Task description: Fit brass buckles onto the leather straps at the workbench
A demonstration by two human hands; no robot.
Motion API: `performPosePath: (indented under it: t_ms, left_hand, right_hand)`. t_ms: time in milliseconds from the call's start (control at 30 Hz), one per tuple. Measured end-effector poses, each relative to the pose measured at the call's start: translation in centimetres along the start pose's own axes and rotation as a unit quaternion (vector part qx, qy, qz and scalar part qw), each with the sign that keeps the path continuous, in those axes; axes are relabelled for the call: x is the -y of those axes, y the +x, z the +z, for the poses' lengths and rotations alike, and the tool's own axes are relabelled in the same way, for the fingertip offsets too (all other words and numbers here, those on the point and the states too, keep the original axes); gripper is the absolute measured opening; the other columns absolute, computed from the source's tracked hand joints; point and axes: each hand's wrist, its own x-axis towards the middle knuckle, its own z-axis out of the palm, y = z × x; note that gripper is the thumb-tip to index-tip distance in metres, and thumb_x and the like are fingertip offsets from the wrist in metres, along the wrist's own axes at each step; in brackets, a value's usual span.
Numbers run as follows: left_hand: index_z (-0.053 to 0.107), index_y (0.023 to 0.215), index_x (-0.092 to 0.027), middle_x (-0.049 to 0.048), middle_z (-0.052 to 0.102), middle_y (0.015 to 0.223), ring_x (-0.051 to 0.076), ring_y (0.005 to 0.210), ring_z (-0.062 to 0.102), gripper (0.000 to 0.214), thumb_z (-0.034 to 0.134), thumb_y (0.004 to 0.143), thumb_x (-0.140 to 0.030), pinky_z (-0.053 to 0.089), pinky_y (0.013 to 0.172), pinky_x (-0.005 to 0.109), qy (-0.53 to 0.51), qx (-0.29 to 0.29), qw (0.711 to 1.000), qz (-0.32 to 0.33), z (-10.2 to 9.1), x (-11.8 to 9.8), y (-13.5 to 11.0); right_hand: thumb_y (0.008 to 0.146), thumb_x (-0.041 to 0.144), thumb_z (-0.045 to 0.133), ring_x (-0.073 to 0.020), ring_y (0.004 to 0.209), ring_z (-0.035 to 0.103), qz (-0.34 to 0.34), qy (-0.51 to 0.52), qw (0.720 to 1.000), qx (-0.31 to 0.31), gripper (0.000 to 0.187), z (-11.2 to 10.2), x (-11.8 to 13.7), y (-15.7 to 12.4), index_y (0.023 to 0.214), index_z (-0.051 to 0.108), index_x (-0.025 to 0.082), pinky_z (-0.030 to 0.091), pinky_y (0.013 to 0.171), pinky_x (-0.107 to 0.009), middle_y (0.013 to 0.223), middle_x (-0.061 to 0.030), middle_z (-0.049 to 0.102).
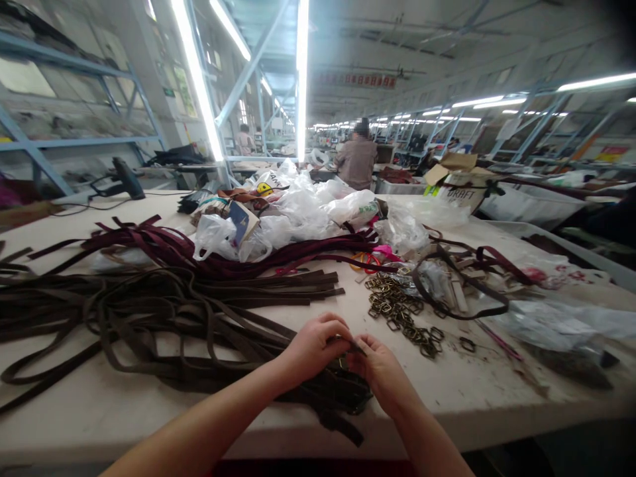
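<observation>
My left hand (318, 341) is closed, its thumb and fingers pinching the end of a dark brown strap (358, 349). From the other side, my right hand (378, 371) pinches the same end; whether a buckle is between the fingers is hidden. Under my hands lie more dark brown straps (144, 311), spread to the left in loose loops. Several strap ends with metal buckles (350, 391) bunch just below my fingers. Right of my hands is a heap of brass-coloured metal buckles (397, 308), with one loose buckle (467, 344) apart from it.
Maroon straps (238, 258) lie behind the brown ones. White plastic bags (303, 209) are piled at the back of the table (278, 424). Pink-handled tool (504, 341), clear bag (556, 324) and a cardboard box (454, 169) are to the right. A person (358, 156) is beyond the table.
</observation>
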Motion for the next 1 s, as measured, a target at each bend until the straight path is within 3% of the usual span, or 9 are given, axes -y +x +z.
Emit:
performPosePath:
  t_ms: [100,167,333,467,600,700,767,867,1000]
  left_hand:
    - [0.053,0.081,-0.016,-0.0011,0.054,0.068,0.011,0.063,0.048,0.014,0.043,0.081,-0.025,0.039,0.058,0.021,-0.034,0.031,0.996,-0.076,-0.2,0.1,0.1]
    - [0.051,0.077,-0.017,-0.0024,0.051,0.064,0.011,0.059,0.046,0.016,0.042,0.081,-0.029,0.035,0.055,0.022,0.02,0.009,0.994,-0.108,-0.3,0.3,0.2]
    - [0.05,0.072,-0.018,-0.0011,0.052,0.065,0.013,0.06,0.046,0.009,0.048,0.075,-0.026,0.031,0.054,0.024,0.228,-0.056,0.965,-0.116,0.1,0.4,0.4]
    - [0.049,0.072,-0.018,0.0012,0.054,0.068,0.015,0.061,0.048,0.006,0.045,0.075,-0.022,0.031,0.054,0.025,0.313,-0.049,0.944,-0.093,0.3,0.5,0.4]
    - [0.052,0.07,-0.018,0.001,0.055,0.07,0.015,0.063,0.05,0.008,0.048,0.075,-0.023,0.033,0.055,0.025,0.284,0.021,0.956,-0.073,-0.2,0.8,0.4]
    - [0.055,0.075,-0.019,0.0003,0.056,0.074,0.015,0.069,0.052,0.008,0.052,0.075,-0.026,0.038,0.06,0.024,0.202,0.033,0.976,-0.078,-0.7,1.1,0.2]
    - [0.055,0.091,-0.019,0.0024,0.057,0.089,0.016,0.079,0.053,0.022,0.059,0.072,-0.03,0.041,0.066,0.025,0.169,0.015,0.983,-0.068,-0.9,1.0,0.1]
    - [0.051,0.108,-0.019,0.0067,0.055,0.107,0.021,0.094,0.052,0.051,0.068,0.064,-0.039,0.04,0.08,0.031,0.2,0.017,0.979,-0.022,-0.6,0.8,0.2]
    - [0.059,0.091,-0.019,0.0039,0.063,0.085,0.02,0.083,0.055,0.028,0.06,0.073,-0.04,0.039,0.077,0.03,0.253,0.067,0.965,-0.015,-0.4,1.1,0.5]
  right_hand:
    - [0.058,0.037,0.076,-0.0082,0.056,0.053,0.015,0.016,1.0,0.003,0.032,0.1,0.2,0.4,0.072,0.057,0.015,0.045,0.052,-0.019,0.066,0.0013,0.057]
    - [0.057,0.033,0.077,-0.0085,0.059,0.055,0.023,0.023,0.999,0.007,0.032,0.4,0.2,0.6,0.074,0.057,0.014,0.045,0.055,-0.019,0.07,0.0005,0.058]
    - [0.059,0.03,0.074,-0.0128,0.071,0.058,0.009,-0.002,1.0,0.011,0.029,1.3,0.0,0.9,0.075,0.057,0.014,0.046,0.065,-0.023,0.076,-0.0017,0.061]
    - [0.061,0.032,0.071,-0.0137,0.069,0.058,0.0,-0.033,0.999,-0.004,0.026,1.5,-0.2,0.9,0.07,0.053,0.015,0.045,0.067,-0.026,0.071,-0.0003,0.059]
    - [0.066,0.036,0.067,-0.0136,0.063,0.055,-0.057,-0.133,0.989,-0.002,0.025,1.0,-0.4,0.6,0.073,0.053,0.016,0.043,0.061,-0.026,0.066,0.0003,0.059]
    - [0.07,0.041,0.062,-0.0152,0.063,0.054,-0.116,-0.193,0.974,0.016,0.028,0.7,-0.3,0.2,0.078,0.054,0.016,0.042,0.059,-0.027,0.068,-0.0011,0.059]
    - [0.073,0.042,0.06,-0.0155,0.065,0.054,-0.14,-0.178,0.974,0.015,0.028,0.7,-0.2,-0.1,0.081,0.053,0.017,0.043,0.059,-0.027,0.071,-0.0011,0.058]
    - [0.072,0.04,0.061,-0.015,0.068,0.054,-0.153,-0.135,0.979,-0.004,0.03,0.9,0.1,-0.5,0.088,0.05,0.019,0.043,0.061,-0.027,0.075,0.0001,0.056]
    - [0.071,0.038,0.061,-0.014,0.066,0.053,-0.179,-0.146,0.971,-0.058,0.033,0.0,0.4,-0.6,0.095,0.048,0.019,0.043,0.063,-0.027,0.073,0.0013,0.054]
